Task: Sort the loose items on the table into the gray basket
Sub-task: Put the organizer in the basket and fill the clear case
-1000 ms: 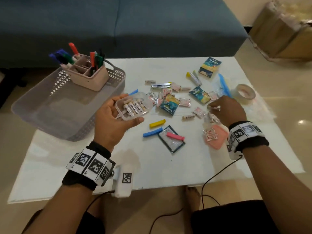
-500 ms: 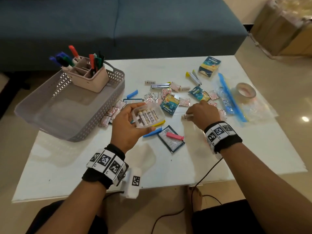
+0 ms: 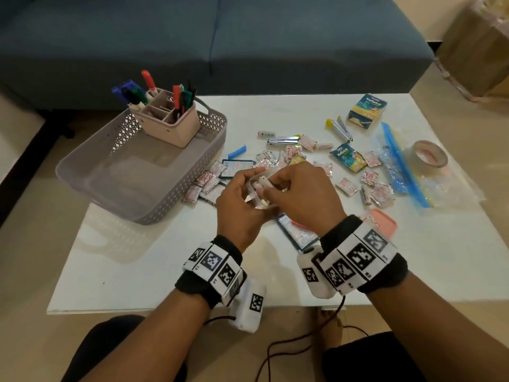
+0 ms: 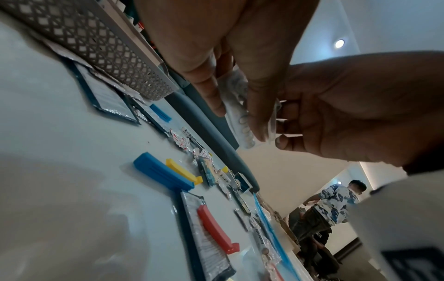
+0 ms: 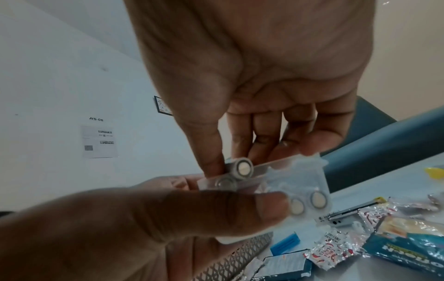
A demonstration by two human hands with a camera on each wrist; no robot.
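Above the table's middle my left hand grips a clear plastic case with several batteries in it. My right hand meets it from the right and pinches one battery between thumb and fingers at the case's open edge. The case shows between both hands in the left wrist view. The gray basket stands at the left of the table, a pink organizer with markers in its far corner. Sachets, snack packets and clips lie loose on the table.
A zip bag, a tape roll and a pink lid lie at the right. Blue, yellow and red clips lie under my hands. A blue sofa runs behind the table.
My right hand left the table and came left to the case, with a battery in its fingers. My left hand carried the case from near the basket toward the table's middle.
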